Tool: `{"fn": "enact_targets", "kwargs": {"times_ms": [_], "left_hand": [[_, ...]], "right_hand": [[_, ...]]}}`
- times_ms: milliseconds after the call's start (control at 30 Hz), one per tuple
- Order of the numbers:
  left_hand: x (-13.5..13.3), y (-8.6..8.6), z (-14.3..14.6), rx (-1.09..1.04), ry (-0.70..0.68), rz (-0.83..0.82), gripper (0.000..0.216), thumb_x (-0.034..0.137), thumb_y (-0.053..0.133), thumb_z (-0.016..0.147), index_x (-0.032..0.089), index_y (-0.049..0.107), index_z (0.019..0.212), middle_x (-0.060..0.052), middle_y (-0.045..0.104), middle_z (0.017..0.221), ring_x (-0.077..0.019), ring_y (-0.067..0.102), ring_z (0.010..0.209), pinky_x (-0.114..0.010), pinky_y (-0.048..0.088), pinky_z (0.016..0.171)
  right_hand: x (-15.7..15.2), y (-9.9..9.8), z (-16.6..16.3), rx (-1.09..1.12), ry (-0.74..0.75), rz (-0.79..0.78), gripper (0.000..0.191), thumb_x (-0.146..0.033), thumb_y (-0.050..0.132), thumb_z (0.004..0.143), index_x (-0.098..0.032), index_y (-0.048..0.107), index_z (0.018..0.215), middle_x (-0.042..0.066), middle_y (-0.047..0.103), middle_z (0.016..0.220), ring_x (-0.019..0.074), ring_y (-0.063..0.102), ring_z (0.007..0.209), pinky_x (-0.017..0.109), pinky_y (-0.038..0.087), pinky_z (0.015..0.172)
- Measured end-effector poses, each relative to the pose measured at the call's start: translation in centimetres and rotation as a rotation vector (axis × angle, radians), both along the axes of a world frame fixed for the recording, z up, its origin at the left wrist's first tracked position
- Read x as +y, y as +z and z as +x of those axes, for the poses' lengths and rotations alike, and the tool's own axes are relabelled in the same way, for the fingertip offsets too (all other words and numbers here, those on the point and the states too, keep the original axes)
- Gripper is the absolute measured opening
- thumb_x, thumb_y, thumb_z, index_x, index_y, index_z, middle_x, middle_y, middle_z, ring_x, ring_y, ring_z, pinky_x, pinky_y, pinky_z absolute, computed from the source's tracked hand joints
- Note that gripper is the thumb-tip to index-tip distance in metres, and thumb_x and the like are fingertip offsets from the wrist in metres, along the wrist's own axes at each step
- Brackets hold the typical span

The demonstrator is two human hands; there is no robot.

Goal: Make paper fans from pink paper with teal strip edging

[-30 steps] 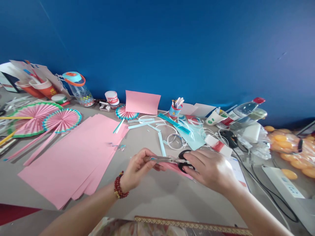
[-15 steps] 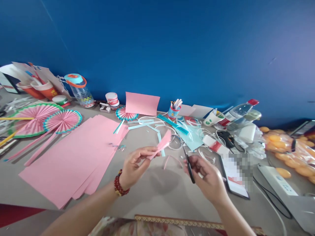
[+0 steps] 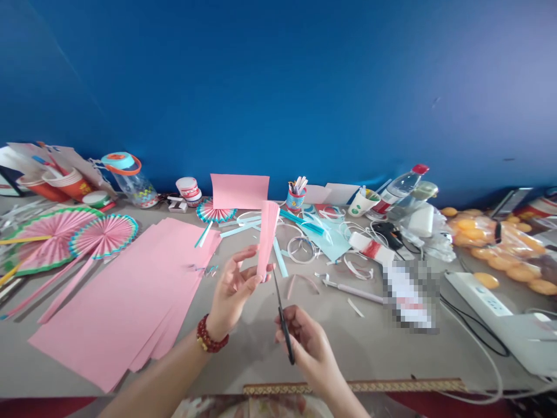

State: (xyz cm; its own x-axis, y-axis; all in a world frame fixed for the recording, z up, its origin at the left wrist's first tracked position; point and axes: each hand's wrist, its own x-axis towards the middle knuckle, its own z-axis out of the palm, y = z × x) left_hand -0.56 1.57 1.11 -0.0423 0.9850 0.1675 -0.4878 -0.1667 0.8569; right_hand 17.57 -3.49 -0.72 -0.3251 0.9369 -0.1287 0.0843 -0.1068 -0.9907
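My left hand [image 3: 234,288], with a red bead bracelet at the wrist, pinches the lower end of a folded, pleated pink paper strip [image 3: 266,235] and holds it upright above the table. My right hand [image 3: 310,343] grips black-handled scissors [image 3: 282,318], blades pointing up toward the bottom of the strip, just below my left thumb. Two thin pink paper offcuts [image 3: 299,283] lie on the grey table behind the scissors.
A stack of pink paper sheets [image 3: 126,290] lies at left, with finished pink pleated fans [image 3: 82,235] beyond. Paper strips, tape rolls, a pen cup [image 3: 296,197], a water bottle [image 3: 398,187], a phone [image 3: 407,293], a power strip [image 3: 478,293] and bagged oranges [image 3: 496,232] crowd the back and right.
The pink strip has swung from lying low to standing upright in my left hand. My right hand with the scissors has come left and nearer, under the strip; an offcut fell on the table.
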Motion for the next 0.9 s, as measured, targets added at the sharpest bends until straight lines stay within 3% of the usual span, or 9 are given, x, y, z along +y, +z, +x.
{"fn": "enact_targets", "kwargs": {"times_ms": [100, 233, 333, 500, 733, 900], "left_hand": [[0.15, 0.06, -0.1, -0.091, -0.059, -0.1, 0.04, 0.021, 0.076, 0.082, 0.032, 0.061, 0.118, -0.002, 0.061, 0.121, -0.0222, 0.07, 0.103, -0.034, 0.056, 0.086], [0.48, -0.12, -0.17, -0.201, -0.136, -0.174, 0.028, 0.019, 0.078, 0.08, 0.025, 0.068, 0.105, 0.001, 0.066, 0.093, -0.019, 0.069, 0.097, -0.037, 0.051, 0.095], [0.56, -0.27, -0.16, -0.278, -0.15, -0.196, 0.028, 0.014, 0.08, 0.076, 0.024, 0.069, 0.1, 0.002, 0.066, 0.091, -0.0153, 0.066, 0.093, -0.033, 0.051, 0.091], [0.4, -0.3, -0.36, -0.248, -0.209, -0.231, 0.015, 0.017, 0.077, 0.08, 0.017, 0.067, 0.092, 0.0, 0.064, 0.082, -0.0086, 0.057, 0.069, -0.022, 0.046, 0.064], [0.04, 0.15, -0.24, -0.168, -0.287, -0.161, 0.008, 0.021, 0.068, 0.089, 0.017, 0.063, 0.091, -0.001, 0.063, 0.081, -0.0114, 0.06, 0.072, -0.026, 0.05, 0.067], [-0.04, -0.11, -0.1, -0.111, -0.296, -0.14, 0.011, 0.023, 0.07, 0.088, 0.018, 0.062, 0.094, -0.001, 0.065, 0.081, -0.0121, 0.063, 0.073, -0.027, 0.052, 0.071]], "right_hand": [[-0.06, -0.11, -0.11, 0.021, -0.014, 0.0, 0.037, -0.053, 0.066, 0.085, -0.018, 0.055, 0.089, 0.0, 0.053, 0.078, 0.0104, 0.047, 0.063, 0.022, 0.038, 0.056], [-0.33, -0.51, 0.05, 0.033, -0.029, -0.002, 0.038, -0.056, 0.063, 0.087, -0.018, 0.054, 0.088, 0.001, 0.054, 0.078, 0.0115, 0.048, 0.064, 0.022, 0.039, 0.057], [-0.5, -0.66, 0.18, 0.038, -0.032, -0.012, 0.038, -0.055, 0.061, 0.088, -0.018, 0.054, 0.087, 0.001, 0.054, 0.079, 0.0117, 0.048, 0.066, 0.022, 0.039, 0.058], [-0.33, -0.06, 0.19, 0.093, -0.012, -0.058, 0.043, -0.06, 0.063, 0.085, -0.019, 0.049, 0.084, 0.002, 0.054, 0.082, 0.0112, 0.048, 0.067, 0.022, 0.038, 0.06], [0.04, 0.01, -0.01, 0.21, 0.125, -0.142, 0.052, -0.068, 0.061, 0.083, -0.017, 0.052, 0.088, 0.001, 0.056, 0.069, 0.0089, 0.043, 0.056, 0.021, 0.029, 0.048], [0.07, 0.24, 0.01, 0.235, 0.144, -0.151, 0.059, -0.074, 0.061, 0.079, -0.016, 0.055, 0.089, 0.001, 0.059, 0.065, 0.0065, 0.036, 0.049, 0.02, 0.025, 0.045]]}}
